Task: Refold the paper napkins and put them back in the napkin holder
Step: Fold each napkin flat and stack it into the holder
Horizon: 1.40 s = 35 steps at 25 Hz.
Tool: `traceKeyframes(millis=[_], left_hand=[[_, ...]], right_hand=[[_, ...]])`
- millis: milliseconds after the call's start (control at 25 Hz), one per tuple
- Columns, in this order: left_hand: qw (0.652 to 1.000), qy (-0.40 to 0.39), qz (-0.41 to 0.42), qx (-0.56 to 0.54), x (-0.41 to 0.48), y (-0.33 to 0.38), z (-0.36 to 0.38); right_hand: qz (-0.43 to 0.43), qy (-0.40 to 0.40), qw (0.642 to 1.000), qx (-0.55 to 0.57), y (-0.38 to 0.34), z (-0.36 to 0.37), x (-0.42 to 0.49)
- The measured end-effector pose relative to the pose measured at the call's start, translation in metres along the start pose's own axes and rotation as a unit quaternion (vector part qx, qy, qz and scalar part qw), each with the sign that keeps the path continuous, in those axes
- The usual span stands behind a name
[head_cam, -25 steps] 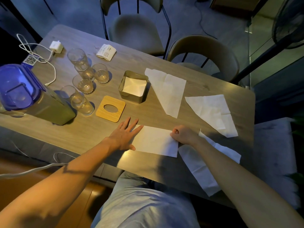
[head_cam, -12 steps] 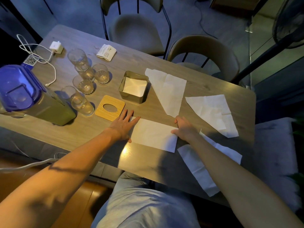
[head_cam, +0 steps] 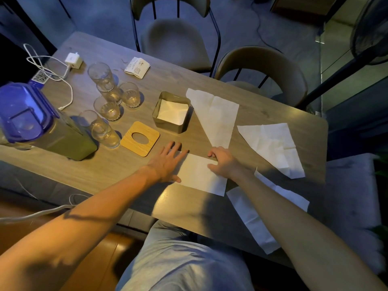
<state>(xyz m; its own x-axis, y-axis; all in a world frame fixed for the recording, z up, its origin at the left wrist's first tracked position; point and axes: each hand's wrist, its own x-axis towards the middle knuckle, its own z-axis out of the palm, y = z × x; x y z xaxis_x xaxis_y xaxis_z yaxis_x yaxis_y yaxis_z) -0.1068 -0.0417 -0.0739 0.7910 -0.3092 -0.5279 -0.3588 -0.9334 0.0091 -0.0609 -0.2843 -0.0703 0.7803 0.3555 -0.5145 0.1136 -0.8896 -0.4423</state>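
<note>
A folded white napkin (head_cam: 199,177) lies flat near the table's front edge. My left hand (head_cam: 168,162) rests flat on its left end, fingers spread. My right hand (head_cam: 222,162) presses its far right part with bent fingers. The square metal napkin holder (head_cam: 168,124) stands behind, with white napkins inside. Its wooden lid (head_cam: 140,138) with an oval hole lies to its left. Three more unfolded napkins lie around: one (head_cam: 216,118) right of the holder, one (head_cam: 273,145) further right, one (head_cam: 258,217) under my right forearm, hanging over the table edge.
Several drinking glasses (head_cam: 107,108) stand left of the holder. A pitcher with a blue lid (head_cam: 31,120) is at the far left. A charger with cable (head_cam: 72,60) and a paper slip (head_cam: 137,67) lie at the back. Two chairs (head_cam: 262,74) stand behind the table.
Both hands slid away from me and the napkin went with them. My right hand moved left onto the napkin's far right part, and its fingers went from a fist to bent.
</note>
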Motion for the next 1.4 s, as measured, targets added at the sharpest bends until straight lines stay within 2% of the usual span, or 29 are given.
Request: traceKeyframes(millis=[240, 320, 560, 680, 800, 960, 1120, 1280, 1400], left_hand=[[1.000, -0.020, -0.013, 0.002, 0.004, 0.020, 0.011], [1.000, -0.017, -0.017, 0.010, 0.004, 0.021, 0.010], [1.000, 0.010, -0.011, 0.023, 0.011, 0.014, 0.001], [0.997, 0.057, 0.047, 0.033, 0.011, 0.026, 0.008], [0.994, 0.051, 0.089, 0.048, 0.011, 0.046, 0.022], [0.994, 0.020, 0.096, 0.044, 0.014, 0.059, 0.025], [0.990, 0.032, 0.120, 0.064, 0.011, 0.055, 0.023], [0.992, 0.080, 0.094, 0.009, 0.001, 0.036, 0.027], [0.996, 0.080, 0.042, -0.020, -0.007, 0.017, 0.031]], right_hand=[[0.019, -0.071, 0.995, -0.067, -0.016, 0.012, 0.008], [0.041, -0.074, 0.995, -0.056, -0.015, 0.014, 0.007], [0.089, -0.056, 0.990, 0.097, -0.001, -0.004, 0.006], [0.110, -0.036, 0.985, 0.129, 0.010, -0.017, 0.004], [0.119, -0.014, 0.978, 0.172, 0.023, -0.028, 0.007], [0.139, 0.000, 0.952, 0.273, 0.026, -0.039, 0.007], [0.136, -0.013, 0.916, 0.378, 0.004, -0.043, 0.011], [0.132, -0.051, 0.879, 0.455, -0.018, -0.038, 0.018], [0.133, -0.048, 0.895, 0.423, -0.021, -0.034, 0.021]])
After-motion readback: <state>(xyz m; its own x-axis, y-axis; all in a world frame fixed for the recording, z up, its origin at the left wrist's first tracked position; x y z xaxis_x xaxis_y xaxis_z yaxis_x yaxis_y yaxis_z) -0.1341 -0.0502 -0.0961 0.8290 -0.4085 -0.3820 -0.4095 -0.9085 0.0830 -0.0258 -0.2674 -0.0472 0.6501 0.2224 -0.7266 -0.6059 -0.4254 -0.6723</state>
